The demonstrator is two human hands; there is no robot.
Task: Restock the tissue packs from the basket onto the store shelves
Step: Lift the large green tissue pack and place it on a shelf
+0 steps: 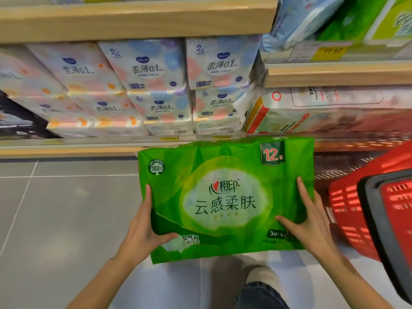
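Left hand (142, 233), right hand (310, 224) on "云感柔肤" pack (223, 175)

The green tissue pack (225, 197) is wrapped in thin glossy plastic film, creased and puckered along its far edge. The pastel packs (147, 68) on the far shelf have the same shiny film. The shelf boards (133, 21) look like pale matt wood. The basket (347, 208) on the right is red slotted plastic, and its handle (371, 208) is matt black plastic. The floor tiles (66, 208) are grey and smooth with a faint sheen.
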